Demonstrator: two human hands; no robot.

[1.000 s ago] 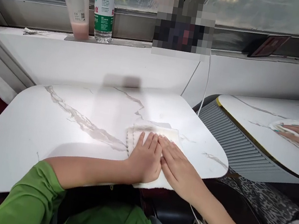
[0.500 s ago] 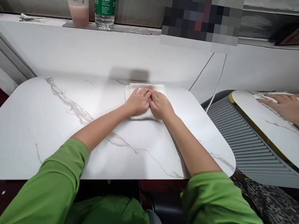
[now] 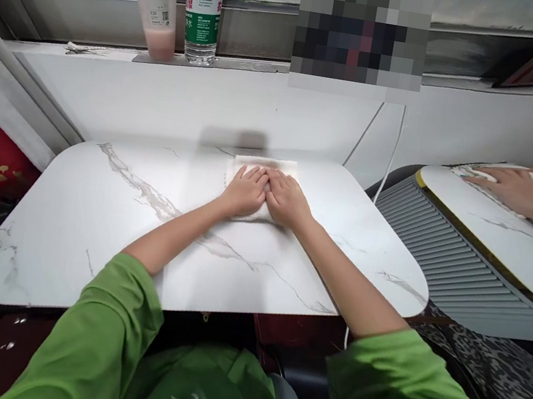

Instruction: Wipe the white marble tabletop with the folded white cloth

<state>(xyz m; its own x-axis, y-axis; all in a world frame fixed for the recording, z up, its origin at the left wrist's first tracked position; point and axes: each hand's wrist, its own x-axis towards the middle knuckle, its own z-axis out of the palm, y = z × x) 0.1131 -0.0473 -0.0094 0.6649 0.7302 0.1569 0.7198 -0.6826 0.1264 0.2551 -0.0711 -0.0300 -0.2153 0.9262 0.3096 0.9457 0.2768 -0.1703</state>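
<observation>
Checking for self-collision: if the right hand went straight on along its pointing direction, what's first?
Probably the left hand. The right hand slants inward on the white cloth, toward the left one; any gap looks very small, and contact is unclear.

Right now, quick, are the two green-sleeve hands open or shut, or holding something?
Left hand: open, fingers spread, laid on the white cloth.
Right hand: open, laid on the same cloth.
</observation>
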